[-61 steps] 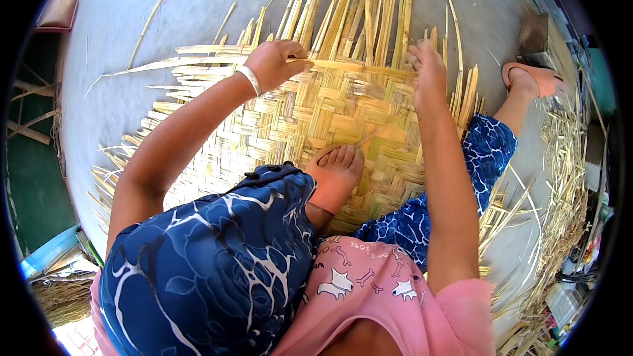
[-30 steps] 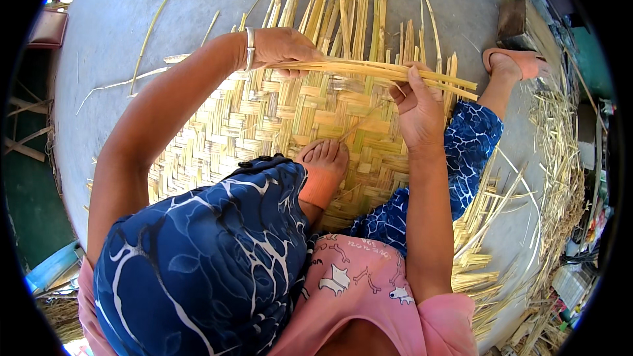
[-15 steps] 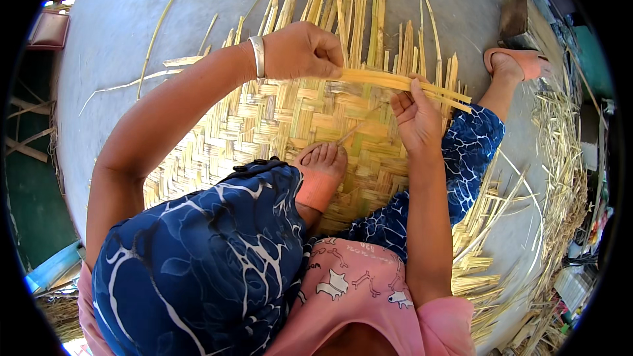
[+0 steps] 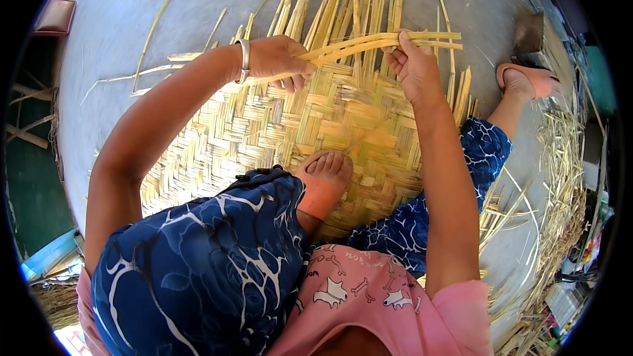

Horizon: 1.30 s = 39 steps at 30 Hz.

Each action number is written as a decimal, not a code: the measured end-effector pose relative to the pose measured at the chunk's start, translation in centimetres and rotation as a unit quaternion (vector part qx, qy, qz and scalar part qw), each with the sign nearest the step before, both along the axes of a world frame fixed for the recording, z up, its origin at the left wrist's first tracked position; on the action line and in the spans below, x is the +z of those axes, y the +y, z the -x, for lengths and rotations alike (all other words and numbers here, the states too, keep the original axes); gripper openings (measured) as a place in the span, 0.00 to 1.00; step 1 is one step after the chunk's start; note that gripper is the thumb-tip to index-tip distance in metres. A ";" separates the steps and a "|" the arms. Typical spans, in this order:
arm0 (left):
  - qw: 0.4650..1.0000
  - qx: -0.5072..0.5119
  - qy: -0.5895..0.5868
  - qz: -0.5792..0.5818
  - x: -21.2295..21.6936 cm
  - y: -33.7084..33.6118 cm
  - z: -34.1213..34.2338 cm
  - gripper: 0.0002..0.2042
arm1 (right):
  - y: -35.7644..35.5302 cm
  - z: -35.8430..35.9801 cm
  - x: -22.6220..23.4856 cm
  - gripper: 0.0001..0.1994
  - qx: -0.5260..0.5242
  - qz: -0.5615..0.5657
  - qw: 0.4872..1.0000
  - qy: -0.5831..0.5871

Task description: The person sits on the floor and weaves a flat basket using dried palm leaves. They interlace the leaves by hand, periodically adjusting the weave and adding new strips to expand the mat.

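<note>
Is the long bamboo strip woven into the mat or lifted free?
Lifted: both hands, left hand and right hand, hold the bamboo strip above the woven mat.

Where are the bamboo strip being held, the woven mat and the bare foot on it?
bamboo strip [image 4: 359,44], head view, middle of its length between the hands.
woven mat [image 4: 264,125], head view, bare woven middle.
bare foot [image 4: 323,181], head view, top of the foot.

Bare concrete floor [image 4: 151,0] lies open to the left; upright loose strips [image 4: 349,0] crowd the mat's [image 4: 264,125] far edge; a bare foot [image 4: 323,181] blocks the near side.
</note>
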<state>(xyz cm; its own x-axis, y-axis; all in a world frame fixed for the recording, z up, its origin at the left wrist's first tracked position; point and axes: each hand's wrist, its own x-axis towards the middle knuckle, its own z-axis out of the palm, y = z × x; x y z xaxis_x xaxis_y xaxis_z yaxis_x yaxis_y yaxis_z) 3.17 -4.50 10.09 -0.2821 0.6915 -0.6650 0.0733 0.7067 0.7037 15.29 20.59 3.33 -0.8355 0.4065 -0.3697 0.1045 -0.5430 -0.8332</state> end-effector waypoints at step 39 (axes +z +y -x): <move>0.963 0.158 0.216 -0.046 -17.0 0.8 12.5 0.13 | 0.1 7.7 -2.1 0.11 0.304 -0.242 0.904 -0.181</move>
<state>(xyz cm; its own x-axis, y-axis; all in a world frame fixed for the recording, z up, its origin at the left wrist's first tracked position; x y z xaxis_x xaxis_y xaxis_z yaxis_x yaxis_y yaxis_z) -9.37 -3.73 -6.90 -0.7241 0.5759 -0.3796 0.1642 0.6785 0.7160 7.57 20.71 1.27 -0.8194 0.1007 -0.5643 0.5731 0.1256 -0.8098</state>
